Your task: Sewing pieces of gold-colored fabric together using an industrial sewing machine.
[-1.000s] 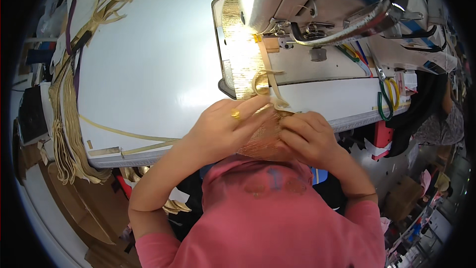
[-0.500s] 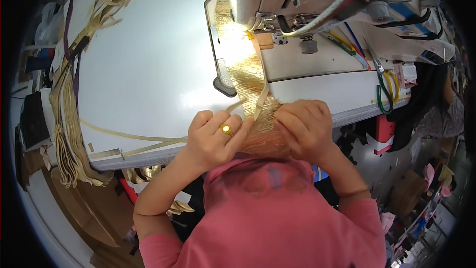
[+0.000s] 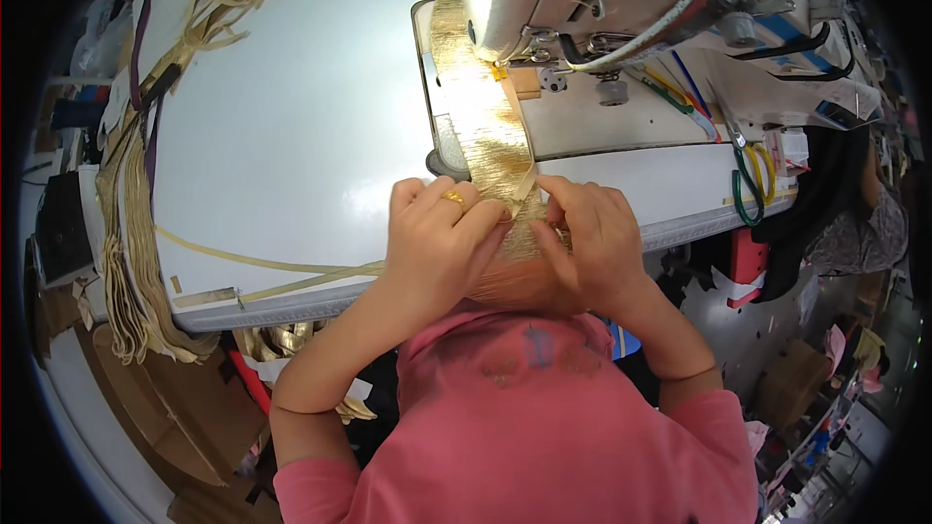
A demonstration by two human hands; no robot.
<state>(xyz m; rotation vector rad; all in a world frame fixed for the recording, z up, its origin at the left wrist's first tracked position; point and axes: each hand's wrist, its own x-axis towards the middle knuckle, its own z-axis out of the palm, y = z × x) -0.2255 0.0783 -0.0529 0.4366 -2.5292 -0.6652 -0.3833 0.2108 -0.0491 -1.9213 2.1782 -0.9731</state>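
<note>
A wide band of crinkled gold fabric point(image 3: 492, 131) runs from under the sewing machine point(image 3: 515, 0) toward me, over the table's front edge. Along its right edge lies a narrow pale beige strip point(image 3: 525, 184). My left hand point(image 3: 432, 238), with a gold ring on one finger, rests on the band's left side, thumb and forefinger pinched on the strip's near end. At the band's right edge is my right hand point(image 3: 597, 238), its thumb and forefinger apart, the forefinger tip close to the strip. The machine head hides the band's far end.
Green- and yellow-handled scissors point(image 3: 748, 180) lie on the right of the white table point(image 3: 291, 136), near several coloured pen-like tools point(image 3: 684, 97). Long bundles of beige strips point(image 3: 131, 243) hang over the left edge. Loose thin strips point(image 3: 262, 257) lie along the front left.
My left hand has turned and moved slightly up and right along the strip. My right thumb and forefinger have parted at the band's edge. The whole view has shifted a little.
</note>
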